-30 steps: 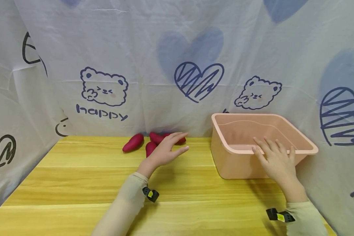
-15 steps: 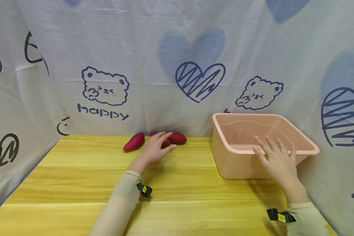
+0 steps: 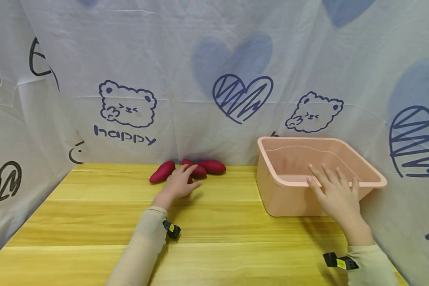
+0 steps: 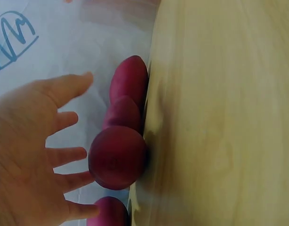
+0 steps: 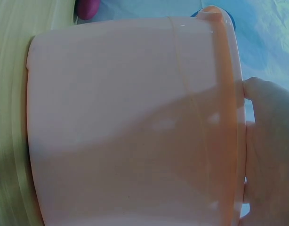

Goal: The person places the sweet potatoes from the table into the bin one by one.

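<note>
Several dark-red sweet potatoes (image 3: 214,167) lie at the back of the table against the cloth. My left hand (image 3: 180,183) hovers over the nearest sweet potato (image 4: 117,157), which it mostly hides in the head view. In the left wrist view its fingers are spread and loosely extended, not wrapped round anything; fingertip contact is unclear. Another sweet potato (image 3: 162,172) lies just to the left. At the right, my right hand (image 3: 337,196) rests on the front rim of a pink plastic tub (image 3: 277,198), fingers extended over the opening.
The wooden table (image 3: 228,246) runs from the front to the back cloth. A printed cloth (image 3: 186,131) hangs upright behind the sweet potatoes and the tub. More cloth closes off both sides.
My left hand has moved left and lower, from above the right-hand sweet potatoes to the nearest one, uncovering those at the right. The right hand and the tub keep their place.
</note>
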A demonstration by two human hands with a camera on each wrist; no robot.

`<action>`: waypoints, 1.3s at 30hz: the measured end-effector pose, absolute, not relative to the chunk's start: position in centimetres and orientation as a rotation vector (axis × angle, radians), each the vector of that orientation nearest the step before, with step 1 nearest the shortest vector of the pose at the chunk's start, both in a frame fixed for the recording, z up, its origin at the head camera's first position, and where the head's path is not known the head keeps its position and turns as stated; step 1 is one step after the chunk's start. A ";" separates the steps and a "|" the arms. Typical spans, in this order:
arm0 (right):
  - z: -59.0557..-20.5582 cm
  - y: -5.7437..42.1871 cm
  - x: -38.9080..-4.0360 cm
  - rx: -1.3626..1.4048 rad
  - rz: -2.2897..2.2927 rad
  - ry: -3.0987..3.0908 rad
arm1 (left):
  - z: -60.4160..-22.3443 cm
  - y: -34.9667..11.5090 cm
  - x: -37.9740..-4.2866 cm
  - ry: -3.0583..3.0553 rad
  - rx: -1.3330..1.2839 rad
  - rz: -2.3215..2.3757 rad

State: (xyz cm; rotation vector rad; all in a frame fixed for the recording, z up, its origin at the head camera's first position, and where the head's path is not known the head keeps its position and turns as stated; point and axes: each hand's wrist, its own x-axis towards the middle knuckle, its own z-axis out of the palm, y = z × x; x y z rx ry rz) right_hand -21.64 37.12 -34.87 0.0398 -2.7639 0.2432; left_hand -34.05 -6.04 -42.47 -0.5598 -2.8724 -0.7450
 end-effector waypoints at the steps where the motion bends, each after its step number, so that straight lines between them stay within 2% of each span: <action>1: -34.9 37.1 -21.6 0.041 0.244 -2.764 | -42.5 -6.1 -34.1 -2.880 -0.551 -0.756; 39: -35.1 37.2 -21.8 0.056 0.247 -2.749 | -43.8 -6.9 -34.9 -2.911 -0.530 -0.698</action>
